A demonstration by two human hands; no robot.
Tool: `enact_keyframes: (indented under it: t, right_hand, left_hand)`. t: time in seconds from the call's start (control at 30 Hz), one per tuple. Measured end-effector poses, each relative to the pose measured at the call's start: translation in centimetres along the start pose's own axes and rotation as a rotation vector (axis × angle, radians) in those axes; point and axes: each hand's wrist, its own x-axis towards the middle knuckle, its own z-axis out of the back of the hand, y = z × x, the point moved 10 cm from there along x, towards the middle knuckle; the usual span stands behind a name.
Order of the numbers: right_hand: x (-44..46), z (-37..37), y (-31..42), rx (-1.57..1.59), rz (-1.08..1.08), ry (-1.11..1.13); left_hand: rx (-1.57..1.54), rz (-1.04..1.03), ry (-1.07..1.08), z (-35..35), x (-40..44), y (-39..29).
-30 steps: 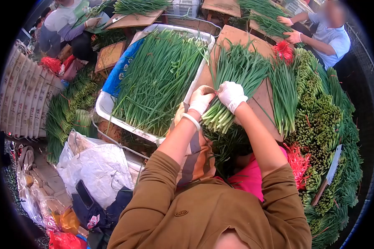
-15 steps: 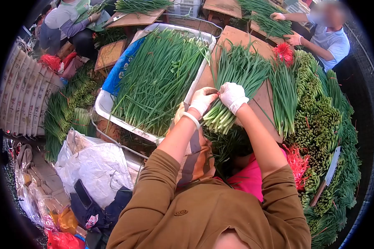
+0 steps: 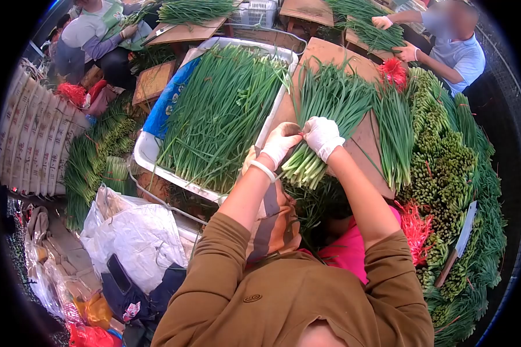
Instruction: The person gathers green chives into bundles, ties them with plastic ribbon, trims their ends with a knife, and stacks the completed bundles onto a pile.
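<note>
A bunch of garlic chives lies on a brown board, pale stem ends toward me. Over its stems, my gloved left hand and gloved right hand meet, fingertips pinched close together. A small bit of red string shows between them; the rest of it is hidden. My right hand rests across the top of the stems, while my left is at their left side. Beside this bunch, to the right, lies another bunch of chives.
A white crate full of loose chives stands left of the board. Stacked bunches fill the right side, with a knife on them. Red strings lie nearby. Two people work at boards beyond.
Both hands stay at the same spot on the stems, their fingertips shifting only slightly around the red string. The whole view has tilted a little.
</note>
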Motion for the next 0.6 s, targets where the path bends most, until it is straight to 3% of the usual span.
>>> enact_keyframes:
  t: [0.27, 0.4, 0.6]
  right_hand:
    - [-0.2, 0.6, 0.4, 0.030, 0.024, -0.051]
    - [-0.4, 0.6, 0.2, 0.061, 0.042, -0.069]
    - [-1.9, 1.6, -0.2, 0.213, 0.055, -0.122]
  left_hand:
    - [0.147, 0.012, -0.100, 0.8, -0.1, -0.1]
    - [0.427, -0.070, -0.172, 1.6, 0.5, 0.0]
    - [1.122, -0.142, -0.068, -2.7, -2.0, -8.0]
